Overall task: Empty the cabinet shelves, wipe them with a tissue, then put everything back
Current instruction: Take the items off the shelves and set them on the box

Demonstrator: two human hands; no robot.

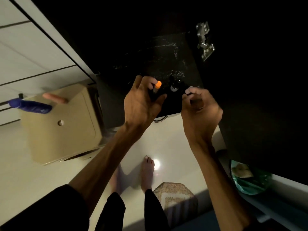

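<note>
A dark cabinet shelf [160,54] with pale smears lies ahead of me. My left hand [141,100] curls round a small dark bottle with an orange cap [157,85] at the shelf's front edge. A second small dark bottle [175,85] stands just right of it. My right hand [200,110] has curled fingers pinching a small dark thing near that bottle; what it is I cannot make out. The cabinet interior is very dark and hides most detail.
A metal hinge [205,40] sits on the open cabinet door at the right. A beige box [61,127] at the left carries a blue bottle [31,105] and a pale tube [55,98]. A green bag [250,179] and a woven stool [175,195] stand on the white floor by my feet.
</note>
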